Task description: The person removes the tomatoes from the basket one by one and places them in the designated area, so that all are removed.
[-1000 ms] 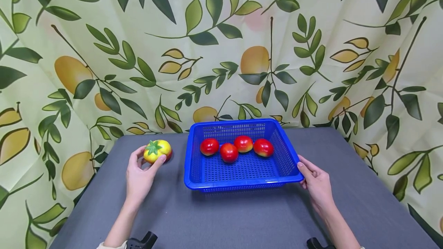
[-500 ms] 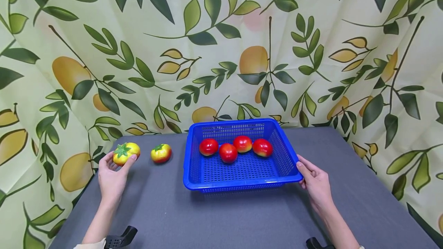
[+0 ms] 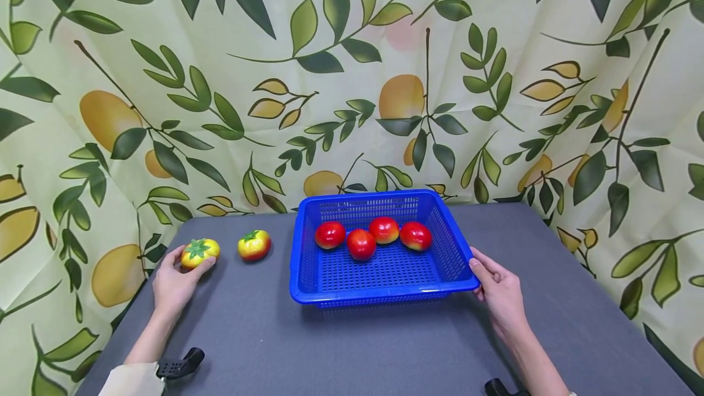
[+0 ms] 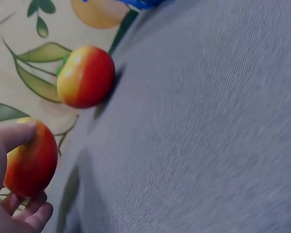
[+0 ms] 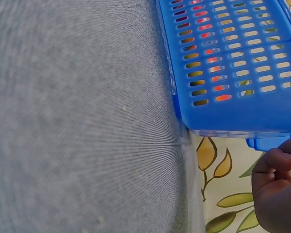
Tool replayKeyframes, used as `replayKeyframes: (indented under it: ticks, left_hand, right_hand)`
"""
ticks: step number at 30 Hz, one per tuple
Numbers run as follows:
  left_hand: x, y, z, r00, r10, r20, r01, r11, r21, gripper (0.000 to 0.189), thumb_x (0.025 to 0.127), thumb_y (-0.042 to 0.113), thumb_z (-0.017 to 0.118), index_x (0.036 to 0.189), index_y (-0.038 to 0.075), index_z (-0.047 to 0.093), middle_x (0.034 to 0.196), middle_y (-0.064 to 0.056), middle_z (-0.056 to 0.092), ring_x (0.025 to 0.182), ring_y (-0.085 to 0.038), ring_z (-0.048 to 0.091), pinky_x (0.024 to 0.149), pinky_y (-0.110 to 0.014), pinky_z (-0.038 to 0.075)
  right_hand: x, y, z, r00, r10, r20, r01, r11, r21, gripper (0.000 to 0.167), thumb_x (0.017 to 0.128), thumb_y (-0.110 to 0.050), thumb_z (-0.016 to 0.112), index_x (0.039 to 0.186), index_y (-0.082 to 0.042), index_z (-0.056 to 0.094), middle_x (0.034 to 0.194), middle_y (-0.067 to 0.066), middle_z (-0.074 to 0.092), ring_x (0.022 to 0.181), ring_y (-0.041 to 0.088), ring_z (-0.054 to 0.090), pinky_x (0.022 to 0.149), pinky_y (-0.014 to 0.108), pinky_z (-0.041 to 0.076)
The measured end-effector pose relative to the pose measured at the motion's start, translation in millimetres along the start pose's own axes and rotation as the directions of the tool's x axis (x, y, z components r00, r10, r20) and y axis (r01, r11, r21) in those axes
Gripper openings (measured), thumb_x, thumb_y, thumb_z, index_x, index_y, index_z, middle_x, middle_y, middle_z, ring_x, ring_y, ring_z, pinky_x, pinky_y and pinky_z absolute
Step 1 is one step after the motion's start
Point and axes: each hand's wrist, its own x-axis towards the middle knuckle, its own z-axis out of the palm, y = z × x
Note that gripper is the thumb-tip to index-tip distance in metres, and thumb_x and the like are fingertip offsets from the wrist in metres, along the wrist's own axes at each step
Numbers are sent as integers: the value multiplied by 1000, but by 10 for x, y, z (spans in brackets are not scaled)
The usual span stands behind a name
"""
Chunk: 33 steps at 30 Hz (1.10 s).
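Observation:
At the left of the head view my left hand (image 3: 176, 280) holds a yellow-and-red tomato (image 3: 199, 253), its green leafy top facing up, low over the table. Thumb and fingers lie on opposite sides of this tomato (image 4: 31, 162) in the left wrist view. A second tomato (image 3: 254, 245) of the same colours rests just to its right. My right hand (image 3: 499, 289) pinches the right rim of a blue plastic basket (image 3: 379, 296). Inside the basket lie several red tomatoes (image 3: 361, 244), yellowish low on their sides. The right wrist view shows the basket's slotted wall (image 5: 233, 53) beside the curled fingers.
A grey cloth-covered table (image 3: 374, 353) carries everything. Behind it and along both sides hangs a curtain (image 3: 352, 78) printed with leaves and fruit. Each wrist wears a black camera mount, such as the left mount (image 3: 180, 364).
My left hand has moved left with its tomato, then lowered it toward the table, uncovering the second tomato. The right hand keeps its grip on the basket rim.

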Motion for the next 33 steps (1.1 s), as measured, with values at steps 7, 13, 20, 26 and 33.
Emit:
replayKeyframes:
  ticks: [7, 13, 20, 26, 33]
  left_hand:
    - [171, -111, 22, 984, 87, 156, -101, 992, 82, 82, 86, 44, 75, 140, -9, 45, 130, -32, 53, 115, -42, 53, 91, -50, 41]
    - [215, -171, 71, 965, 114, 236, -135, 988, 76, 84, 87, 48, 73, 144, -6, 43, 133, -33, 50, 120, -43, 50, 93, -53, 41]
    - [265, -175, 87, 955, 146, 256, -174, 981, 91, 85, 87, 51, 72, 145, -4, 42, 133, -33, 51, 117, -43, 50, 88, -52, 41]
    - [291, -186, 83, 953, 147, 266, -180, 978, 104, 86, 87, 50, 71, 146, -5, 41, 133, -34, 50, 117, -43, 50, 89, -55, 42]
    - [300, -170, 73, 955, 139, 263, -175, 978, 117, 88, 87, 51, 71, 145, -7, 40, 134, -35, 49, 119, -46, 49, 91, -57, 41]
  right_hand:
    - [-1, 11, -2, 1000, 5, 0, -5, 1000, -1, 59, 97, -33, 63, 142, 2, 49, 71, -2, 62, 52, 6, 48, 48, 20, 42]
    - [-9, 28, -6, 1000, 10, 2, -10, 1000, -5, 59, 97, -33, 63, 142, 2, 49, 69, -2, 61, 52, 7, 48, 48, 21, 43]
    - [-31, 26, -9, 1000, 28, -7, -28, 1000, -8, 59, 97, -34, 63, 143, 1, 48, 72, -1, 62, 54, 8, 49, 49, 21, 43]
    - [-15, 24, -14, 1000, 15, 8, -14, 1000, -12, 59, 97, -34, 63, 143, 0, 49, 71, -1, 61, 54, 8, 49, 49, 21, 43]
    - [6, -14, -11, 1000, 8, 19, -8, 999, -31, 59, 97, -34, 63, 143, 0, 49, 68, -1, 59, 54, 8, 49, 50, 21, 44]
